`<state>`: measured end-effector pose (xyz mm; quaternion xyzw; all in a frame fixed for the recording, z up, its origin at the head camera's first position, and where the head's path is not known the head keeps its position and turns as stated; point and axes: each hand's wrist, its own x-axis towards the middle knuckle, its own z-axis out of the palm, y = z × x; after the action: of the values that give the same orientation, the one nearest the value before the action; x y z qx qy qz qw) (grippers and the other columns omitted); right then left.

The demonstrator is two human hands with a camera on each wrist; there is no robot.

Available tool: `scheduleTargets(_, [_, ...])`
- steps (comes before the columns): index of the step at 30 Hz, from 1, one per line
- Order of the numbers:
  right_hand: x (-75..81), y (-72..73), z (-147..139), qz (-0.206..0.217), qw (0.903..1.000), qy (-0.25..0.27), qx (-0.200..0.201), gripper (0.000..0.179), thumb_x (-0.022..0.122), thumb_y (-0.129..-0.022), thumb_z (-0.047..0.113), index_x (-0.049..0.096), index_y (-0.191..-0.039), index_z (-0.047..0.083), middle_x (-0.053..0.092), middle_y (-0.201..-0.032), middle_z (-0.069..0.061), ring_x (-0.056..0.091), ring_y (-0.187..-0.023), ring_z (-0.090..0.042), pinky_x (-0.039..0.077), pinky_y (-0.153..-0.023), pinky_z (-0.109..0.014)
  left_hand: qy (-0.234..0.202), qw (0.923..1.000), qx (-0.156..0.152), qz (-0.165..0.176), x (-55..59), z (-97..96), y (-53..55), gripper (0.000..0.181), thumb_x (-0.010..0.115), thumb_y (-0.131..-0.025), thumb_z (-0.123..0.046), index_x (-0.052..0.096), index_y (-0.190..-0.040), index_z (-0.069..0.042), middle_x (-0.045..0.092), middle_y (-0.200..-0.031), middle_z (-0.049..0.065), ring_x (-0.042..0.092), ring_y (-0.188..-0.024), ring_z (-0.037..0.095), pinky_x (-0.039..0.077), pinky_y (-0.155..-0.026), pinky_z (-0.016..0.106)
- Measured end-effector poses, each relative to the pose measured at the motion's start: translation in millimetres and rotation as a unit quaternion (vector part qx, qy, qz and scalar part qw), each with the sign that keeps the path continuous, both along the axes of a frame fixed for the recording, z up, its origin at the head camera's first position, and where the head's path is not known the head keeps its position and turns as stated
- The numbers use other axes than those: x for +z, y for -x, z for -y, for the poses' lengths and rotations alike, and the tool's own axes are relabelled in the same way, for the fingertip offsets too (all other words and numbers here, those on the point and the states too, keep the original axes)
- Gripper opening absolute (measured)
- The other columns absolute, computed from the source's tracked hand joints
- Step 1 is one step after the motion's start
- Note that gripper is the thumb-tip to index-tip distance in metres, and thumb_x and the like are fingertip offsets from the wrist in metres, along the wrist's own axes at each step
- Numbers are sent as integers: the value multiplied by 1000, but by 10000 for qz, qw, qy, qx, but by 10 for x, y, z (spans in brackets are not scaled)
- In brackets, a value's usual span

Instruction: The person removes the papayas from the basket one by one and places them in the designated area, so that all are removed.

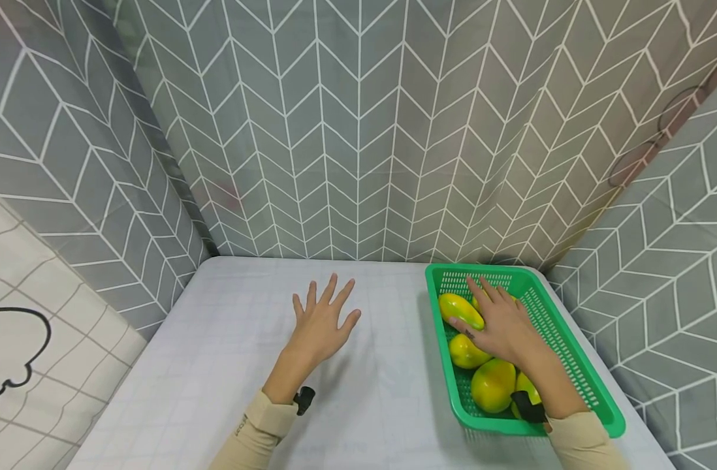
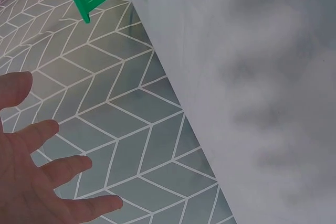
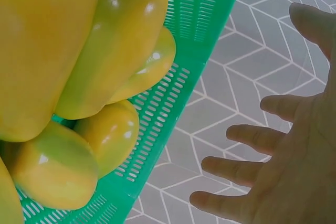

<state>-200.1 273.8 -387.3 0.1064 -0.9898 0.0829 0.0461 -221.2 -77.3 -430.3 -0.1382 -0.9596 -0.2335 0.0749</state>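
My left hand [image 1: 320, 333] is held over the white table with its fingers spread and nothing in it. In the left wrist view the same hand [image 2: 37, 177] shows parted fingers. Spread in the same way, my right hand [image 1: 502, 326] hovers above a green slotted basket [image 1: 488, 423] at the table's right side. Several glossy yellow-green mangoes [image 1: 493, 386] lie inside, some partly hidden by the right hand and forearm. One long mango [image 1: 460, 310] lies by the right thumb. The right wrist view shows this hand [image 3: 289, 166] apart from the mangoes [image 3: 55, 166].
The white table [image 1: 382, 391] reaches back to a grey curtain [image 1: 358, 130] with a white chevron pattern. More of this cloth hangs at both sides. The basket stands close to the table's right edge. Each wrist wears a black band.
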Motion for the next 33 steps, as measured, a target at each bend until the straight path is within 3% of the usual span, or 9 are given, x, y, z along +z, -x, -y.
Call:
scheduleTargets(12, [53, -57, -191, 44, 9999, -5, -163, 95, 50, -103, 69, 23, -169, 6, 26, -170, -33, 28, -151, -65, 24, -115, -85, -17, 9999, -101, 51, -17, 1, 2, 65, 53, -107, -54, 37, -166, -31, 25, -177, 13, 16, -160, 58, 7, -120, 87])
scheduleTargets(23, [103, -141, -404, -34, 9996, -139, -226, 97, 54, -102, 67, 25, -167, 2, 28, -166, -39, 31, -146, -68, 30, -110, -87, 7, 9999, -150, 53, -7, -40, -16, 64, 52, -107, -53, 37, -166, -32, 25, -177, 12, 17, -160, 58, 7, -120, 87])
scheduleTargets(33, [121, -199, -578, -55, 9994, -183, -296, 97, 54, -102, 67, 23, -167, 2, 31, -165, -39, 33, -147, -63, 29, -106, -90, -7, 9998, -172, 55, 3, -49, -20, 64, 52, -108, -53, 37, -166, -31, 25, -177, 12, 17, -161, 57, 10, -120, 87])
